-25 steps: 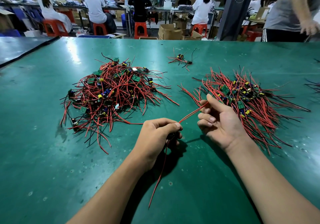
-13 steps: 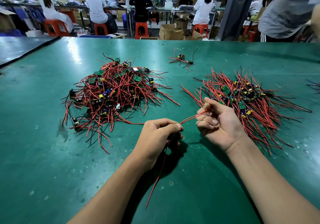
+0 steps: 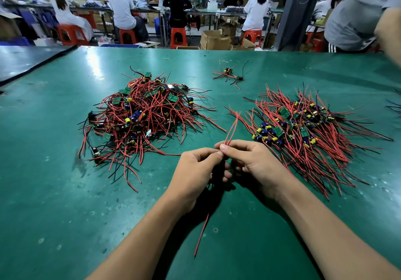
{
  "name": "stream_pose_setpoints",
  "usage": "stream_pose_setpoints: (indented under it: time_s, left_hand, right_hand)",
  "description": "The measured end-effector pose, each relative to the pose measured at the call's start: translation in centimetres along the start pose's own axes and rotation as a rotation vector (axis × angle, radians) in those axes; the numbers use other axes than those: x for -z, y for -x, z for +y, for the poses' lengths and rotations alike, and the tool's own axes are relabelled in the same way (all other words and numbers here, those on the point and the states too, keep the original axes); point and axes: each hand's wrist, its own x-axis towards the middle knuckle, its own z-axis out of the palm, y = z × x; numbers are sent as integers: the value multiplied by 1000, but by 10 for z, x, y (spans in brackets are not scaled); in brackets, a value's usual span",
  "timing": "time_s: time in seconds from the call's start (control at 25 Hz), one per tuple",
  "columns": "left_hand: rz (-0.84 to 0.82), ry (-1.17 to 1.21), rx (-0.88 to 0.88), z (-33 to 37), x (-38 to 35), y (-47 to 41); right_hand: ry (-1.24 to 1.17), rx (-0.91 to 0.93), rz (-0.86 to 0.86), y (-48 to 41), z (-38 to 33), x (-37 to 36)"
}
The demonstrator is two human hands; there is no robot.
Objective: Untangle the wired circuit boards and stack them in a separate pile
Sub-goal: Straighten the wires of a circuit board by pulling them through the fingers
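Red leads are knotting the tangled pile [image 3: 143, 123] at the left of the green worktop [image 3: 54, 193]. Nearer us, we are curling our left hand [image 3: 195, 171] round what we take to be one wired board, though its fingers are hiding it. One red lead [image 3: 201, 234] is trailing from it toward us. Our right hand [image 3: 253, 162], touching the left, is pinching two more red leads [image 3: 232, 127] between thumb and forefinger, and they are pointing up and away from us. We are judging the piece light, its leads limp and its solder joints fragile, so we are favouring a grip at the board over tugging. Further right, the sorted pile [image 3: 303, 132] is lying.
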Motion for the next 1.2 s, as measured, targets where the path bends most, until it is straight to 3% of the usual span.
stream_pose_setpoints:
  time_s: [0.28, 0.48, 0.84, 1.04, 1.2]
  left_hand:
    - [-49, -100, -5, 1, 0, 2]
    - [-68, -139, 1, 1, 1, 3]
    - [-58, -103, -6, -1, 4, 0]
    - [-39, -55, 4, -2, 3, -2]
    - [22, 188, 125, 5, 0, -6]
  right_hand:
    - [88, 167, 333, -15, 3, 9]
    - [58, 258, 469, -21, 3, 15]
    - [-353, 153, 420, -16, -10, 16]
    - [-241, 184, 449, -12, -10, 13]
    - [-149, 152, 444, -11, -9, 13]
